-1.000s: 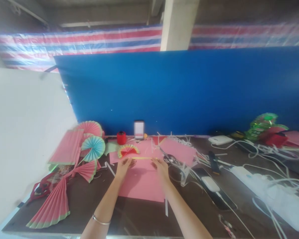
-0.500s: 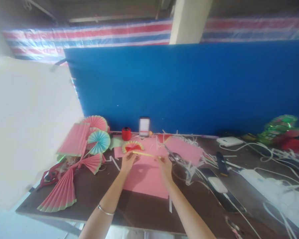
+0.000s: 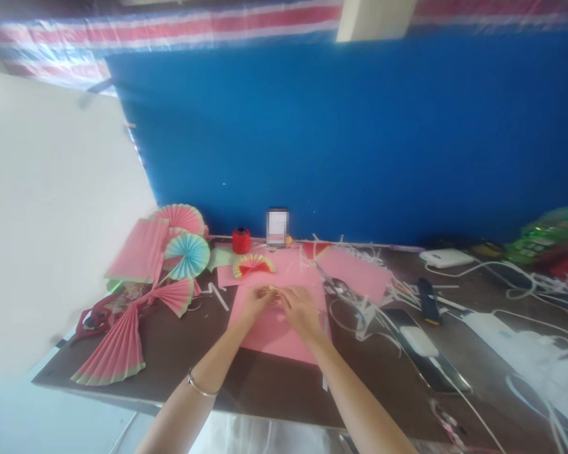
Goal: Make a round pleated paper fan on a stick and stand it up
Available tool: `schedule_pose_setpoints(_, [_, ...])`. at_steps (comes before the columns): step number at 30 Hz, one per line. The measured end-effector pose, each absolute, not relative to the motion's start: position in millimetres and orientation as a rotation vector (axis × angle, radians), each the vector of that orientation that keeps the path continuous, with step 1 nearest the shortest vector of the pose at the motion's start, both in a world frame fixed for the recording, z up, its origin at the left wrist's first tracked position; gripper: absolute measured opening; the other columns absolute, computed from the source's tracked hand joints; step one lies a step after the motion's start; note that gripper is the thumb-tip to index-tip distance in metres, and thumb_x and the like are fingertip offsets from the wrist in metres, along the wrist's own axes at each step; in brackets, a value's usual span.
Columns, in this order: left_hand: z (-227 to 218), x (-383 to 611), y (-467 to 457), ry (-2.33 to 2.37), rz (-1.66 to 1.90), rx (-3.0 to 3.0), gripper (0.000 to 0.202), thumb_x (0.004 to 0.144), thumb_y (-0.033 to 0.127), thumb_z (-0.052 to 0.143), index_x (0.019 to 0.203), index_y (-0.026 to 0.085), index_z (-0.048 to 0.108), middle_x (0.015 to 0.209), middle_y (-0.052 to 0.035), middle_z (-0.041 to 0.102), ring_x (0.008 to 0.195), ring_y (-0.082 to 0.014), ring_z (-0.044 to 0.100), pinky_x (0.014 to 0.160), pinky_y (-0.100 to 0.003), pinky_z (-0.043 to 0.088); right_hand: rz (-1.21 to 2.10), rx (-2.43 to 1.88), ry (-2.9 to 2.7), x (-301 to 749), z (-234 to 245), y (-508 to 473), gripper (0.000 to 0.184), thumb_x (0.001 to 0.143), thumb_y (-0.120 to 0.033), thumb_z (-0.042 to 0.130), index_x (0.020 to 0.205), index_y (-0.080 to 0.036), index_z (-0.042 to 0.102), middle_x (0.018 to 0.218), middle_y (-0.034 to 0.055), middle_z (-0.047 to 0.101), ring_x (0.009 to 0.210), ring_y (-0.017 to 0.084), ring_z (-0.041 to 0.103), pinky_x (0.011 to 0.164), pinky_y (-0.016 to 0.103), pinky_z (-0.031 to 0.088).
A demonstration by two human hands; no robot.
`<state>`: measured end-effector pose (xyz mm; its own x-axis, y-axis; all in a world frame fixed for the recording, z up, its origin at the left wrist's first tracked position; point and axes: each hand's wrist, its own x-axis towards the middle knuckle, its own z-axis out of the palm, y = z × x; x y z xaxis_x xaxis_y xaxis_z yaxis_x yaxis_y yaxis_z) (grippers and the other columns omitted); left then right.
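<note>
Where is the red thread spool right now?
Head view, left of centre: the red thread spool stands at the table's back edge by the blue board, just left of the propped phone.

red spool (image 3: 241, 240), scissors (image 3: 334, 285) and teal paper fan (image 3: 187, 253) before blue board (image 3: 360, 139)

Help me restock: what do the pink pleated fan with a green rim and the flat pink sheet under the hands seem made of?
The pink pleated fan with a green rim looks like matte paper: crisp accordion creases, no shine. The flat pink sheet seems similar matte paper: thin, lies flat.
</note>
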<state>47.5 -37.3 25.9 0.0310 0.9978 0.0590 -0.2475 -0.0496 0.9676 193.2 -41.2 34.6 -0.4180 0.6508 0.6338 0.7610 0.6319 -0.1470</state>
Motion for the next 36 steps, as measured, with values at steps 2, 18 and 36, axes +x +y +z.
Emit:
schedule_pose_setpoints(2, [23,47,-36,0.994,1.320,1.096,0.040,0.061,0.047,0.072,0.078,0.012,0.067,0.076,-0.0098,0.071,0.075,-0.0225,0.067,0.072,-0.033,0.054,-0.254,-1.103,-2.248,195,37,-42,0.019,0.085,-0.015,0.049,0.096,-0.020,0.063,0.087,0.0069,0.066,0.083,0.022,0.056,0.078,0.036,0.038])
schedule_pose_setpoints(18, [20,47,-34,1.064,1.372,1.137,0.046,0.067,0.055,0.063,0.075,0.010,0.065,0.072,-0.0089,0.067,0.069,-0.0202,0.065,0.066,-0.032,0.054,-0.210,-1.023,-2.300,191,41,-42,0.023,0.088,-0.015,0.041,0.092,-0.018,0.063,0.084,0.0073,0.066,0.080,0.021,0.058,0.076,0.034,0.040])
schedule_pose_setpoints(36, [32,41,-38,1.075,1.415,1.333,0.033,0.076,0.045,0.056,0.071,0.014,0.067,0.069,-0.0047,0.065,0.065,-0.0151,0.060,0.063,-0.025,0.049,0.762,-1.252,-1.863,191,40,-36,0.041,0.080,-0.053,0.050,0.083,-0.017,0.068,0.083,0.0103,0.070,0.075,0.022,0.064,0.071,0.033,0.048])
